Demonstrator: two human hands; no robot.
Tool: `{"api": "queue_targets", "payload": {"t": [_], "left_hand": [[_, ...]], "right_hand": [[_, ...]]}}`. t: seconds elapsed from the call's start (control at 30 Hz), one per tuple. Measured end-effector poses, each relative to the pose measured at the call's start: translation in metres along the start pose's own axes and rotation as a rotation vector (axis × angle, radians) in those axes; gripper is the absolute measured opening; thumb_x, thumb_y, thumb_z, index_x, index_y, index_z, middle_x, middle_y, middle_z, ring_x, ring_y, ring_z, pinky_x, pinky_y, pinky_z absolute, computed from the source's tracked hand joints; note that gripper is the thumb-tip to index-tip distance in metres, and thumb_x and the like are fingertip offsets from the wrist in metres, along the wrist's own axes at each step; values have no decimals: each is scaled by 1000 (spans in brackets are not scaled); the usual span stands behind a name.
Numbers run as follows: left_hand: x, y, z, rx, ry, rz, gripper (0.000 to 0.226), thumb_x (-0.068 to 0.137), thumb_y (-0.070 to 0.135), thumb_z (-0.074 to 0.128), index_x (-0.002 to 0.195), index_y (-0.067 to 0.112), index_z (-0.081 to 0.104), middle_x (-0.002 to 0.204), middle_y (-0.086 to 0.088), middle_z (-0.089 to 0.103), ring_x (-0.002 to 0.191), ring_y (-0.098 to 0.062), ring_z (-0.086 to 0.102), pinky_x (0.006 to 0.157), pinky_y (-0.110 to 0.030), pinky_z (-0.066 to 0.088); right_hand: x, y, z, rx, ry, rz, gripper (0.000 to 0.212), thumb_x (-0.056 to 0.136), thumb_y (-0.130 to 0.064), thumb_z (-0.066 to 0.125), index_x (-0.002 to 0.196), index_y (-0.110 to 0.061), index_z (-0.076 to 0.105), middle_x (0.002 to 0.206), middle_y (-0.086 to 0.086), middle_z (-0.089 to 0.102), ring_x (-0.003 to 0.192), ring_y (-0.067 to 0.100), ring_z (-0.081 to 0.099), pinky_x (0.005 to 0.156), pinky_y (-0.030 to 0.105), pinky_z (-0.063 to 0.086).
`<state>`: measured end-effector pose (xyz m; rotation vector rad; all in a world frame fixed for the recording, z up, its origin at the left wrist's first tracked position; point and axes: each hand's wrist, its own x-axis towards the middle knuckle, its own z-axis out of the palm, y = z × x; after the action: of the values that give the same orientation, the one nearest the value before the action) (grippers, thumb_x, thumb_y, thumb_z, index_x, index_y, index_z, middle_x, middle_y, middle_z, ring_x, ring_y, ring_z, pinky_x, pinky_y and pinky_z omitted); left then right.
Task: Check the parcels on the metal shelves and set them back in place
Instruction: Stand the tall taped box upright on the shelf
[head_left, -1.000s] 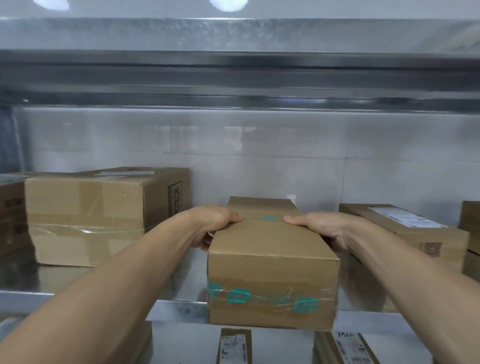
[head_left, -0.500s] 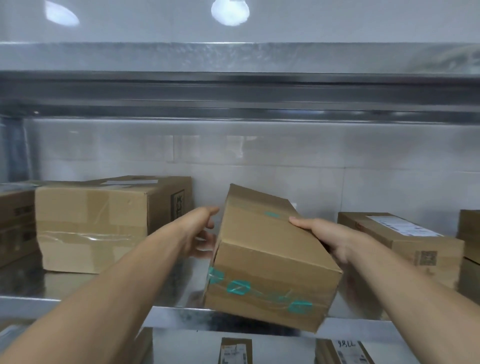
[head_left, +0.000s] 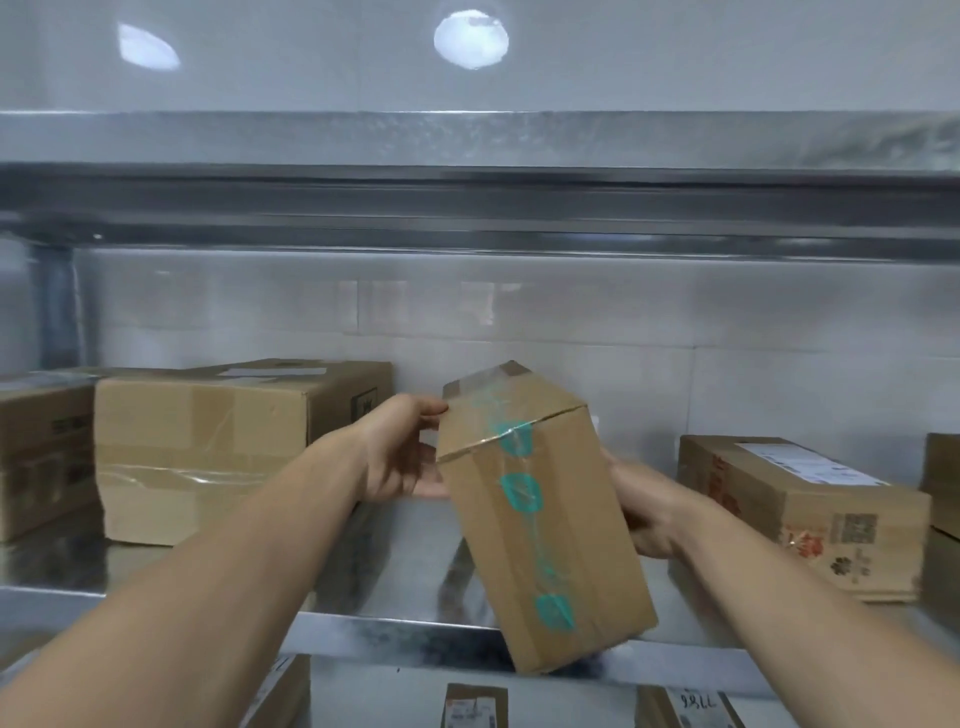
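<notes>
Right, parcel (head_left: 540, 519) sits mid-frame, held off the shelf (head_left: 395, 566) and tilted, taped face to camera, low end over the front lip. Left hand (head_left: 400, 457) pinches the upper-left corner, thumb on top, fingers behind. Right hand (head_left: 644, 514) is on the far right side; its fingers are hidden behind the card, so I can't tell their curl.

Step looks like inspection. Next move likely needs levelling it, then sliding it into the gap between the big box (head_left: 208, 441), left of frame, and the flat box (head_left: 800, 509), right of frame, without clipping either.

Parcel: plain brown corrugated card, oblong, crisp edges, glossy clear tape with teal marks down the seam. Shelf: shiny reflective sheet metal, probably slick. Behind it, glossy pale tile.
</notes>
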<state>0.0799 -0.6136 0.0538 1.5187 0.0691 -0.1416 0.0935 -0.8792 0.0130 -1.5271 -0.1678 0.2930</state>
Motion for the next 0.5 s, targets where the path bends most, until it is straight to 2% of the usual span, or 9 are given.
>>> {"api": "queue_targets", "payload": {"t": [0.07,0.13,0.23,0.27,0.33,0.4,0.43,0.5], "left_hand": [[-1,7,3,47,22,9,49,101,37,43,142,12,52,120,-17,64,88,-31,71,62,-43,61],[-4,12,7,89,21,11,43,102,36,40,135,13,55,110,-17,66,81,-29,71,57,-39,60],[-6,17,12,141,30,0,32,100,35,42,123,14,54,96,-17,66,76,-29,69,56,-36,59],[-6,18,12,148,24,-4,39,98,38,45,125,12,53,101,-18,65,82,-30,68,62,-38,61],[-6,21,14,179,-1,-19,66,87,52,55,135,7,52,117,-19,65,97,-32,66,81,-43,60],[-7,25,16,216,-19,-31,82,76,61,63,139,10,54,132,-19,65,102,-32,67,94,-45,55],[-7,26,19,235,-25,-25,80,77,61,64,139,10,56,132,-18,66,101,-31,69,94,-44,55],[-10,29,25,275,-37,-14,64,91,57,59,136,12,62,120,-13,71,96,-29,69,86,-38,57]], "right_hand": [[-2,-1,2,-49,-13,2,27,108,-27,53,130,-35,67,116,12,67,96,30,67,90,51,59],[-4,-4,3,-101,-2,20,22,106,-35,57,115,-29,75,111,9,67,101,28,63,92,47,54],[-8,-12,7,-150,-11,23,28,97,-43,66,87,-22,81,102,8,72,100,26,64,92,41,52],[-7,-15,9,-158,-9,18,31,95,-47,67,88,-20,81,101,9,73,97,26,66,88,40,54],[-7,-25,11,-186,22,6,42,91,-57,67,100,-17,76,101,9,70,92,26,66,83,39,56],[-6,-35,11,-210,80,8,62,88,-67,65,113,-11,70,105,12,66,92,29,66,86,45,59],[-5,-40,11,-213,100,20,70,87,-70,63,119,-8,68,107,15,65,94,32,66,89,51,59],[-6,-49,12,-189,116,62,80,87,-74,57,125,-5,63,111,19,65,102,38,68,91,61,57]]}}
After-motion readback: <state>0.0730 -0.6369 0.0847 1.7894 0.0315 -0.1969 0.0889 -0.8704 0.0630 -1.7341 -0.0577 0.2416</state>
